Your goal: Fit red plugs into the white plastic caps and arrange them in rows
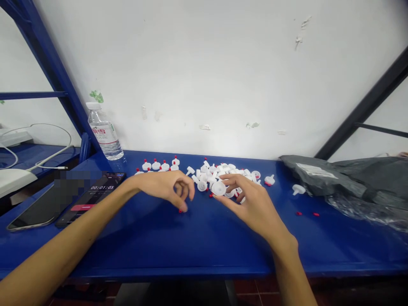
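My left hand [167,186] is low over the blue table, its fingers curled. A small red cap [180,211] shows at its fingertips, which appear closed on it, though part of the grip is hidden. My right hand [251,202] holds a white funnel-shaped plastic piece [219,188] between thumb and fingers, the round open face turned towards me. Behind it spreads a heap of similar white pieces [208,169] mixed with red caps. Beyond my left hand stand several white pieces with red caps on top [156,164], partly hidden by the hand.
At the left lie two phones, one showing a timer [102,188]. A water bottle [105,131] stands near the wall. Dark plastic bags [360,174] cover the right side. A loose white piece [298,189] and two red caps [315,214] lie before them.
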`<state>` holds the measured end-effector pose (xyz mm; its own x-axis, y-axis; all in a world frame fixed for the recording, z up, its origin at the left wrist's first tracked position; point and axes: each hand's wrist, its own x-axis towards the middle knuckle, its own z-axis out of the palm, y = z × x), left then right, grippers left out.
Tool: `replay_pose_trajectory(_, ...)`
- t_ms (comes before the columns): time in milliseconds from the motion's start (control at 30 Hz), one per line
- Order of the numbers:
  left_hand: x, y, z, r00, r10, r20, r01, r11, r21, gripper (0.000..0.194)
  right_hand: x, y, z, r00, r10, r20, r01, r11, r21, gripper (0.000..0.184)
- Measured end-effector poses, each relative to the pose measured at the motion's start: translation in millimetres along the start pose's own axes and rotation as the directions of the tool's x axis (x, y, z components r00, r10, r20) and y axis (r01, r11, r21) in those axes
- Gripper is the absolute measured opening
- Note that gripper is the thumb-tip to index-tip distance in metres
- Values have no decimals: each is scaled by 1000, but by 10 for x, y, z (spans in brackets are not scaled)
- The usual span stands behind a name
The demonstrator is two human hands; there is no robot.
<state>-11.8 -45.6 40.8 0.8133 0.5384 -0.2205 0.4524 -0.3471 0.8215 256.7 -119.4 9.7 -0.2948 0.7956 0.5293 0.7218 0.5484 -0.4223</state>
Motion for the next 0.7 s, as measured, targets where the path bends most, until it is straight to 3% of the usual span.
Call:
replay_pose_trajectory(67, -54, -84, -78, 989, -76, 128, 74, 997, 24, 39, -7, 11, 0, 999, 45, 25, -44, 999, -31, 24)
replay_pose_trajectory(133, -48, -170, -85, 982, -111, 149, 106, 993, 42, 34, -10, 19, -4, 997, 72, 32, -69, 995, -73, 26)
replay_pose_trajectory(233, 38, -245, -6, 995, -85, 54, 82, 995, 56, 20, -3, 28, -12, 997, 73, -1, -73, 995, -65, 36)
replay_pose_trajectory(333, 147, -248, 108, 999, -19, -50, 20, 1000, 15, 21, 7, 34, -17, 999, 50, -15, -51, 998, -47, 52)
replay_pose_trajectory(500, 331, -237, 339, 958, 58, -280, -117, 973, -199, 34, 0, 53, -15, 1000, -9, -2, 9, 996, -93, 37)
replay_pose_trajectory(600, 422, -240, 505, 914, 58, -401, -188, 937, -293, 38, -8, 52, -9, 999, 39, -38, -41, 998, -55, 34)
replay_pose_trajectory(700, 468, -224, 639, 892, 20, -451, -217, 895, -390, 38, -4, 22, -12, 989, 115, -91, -113, 993, 31, 27)
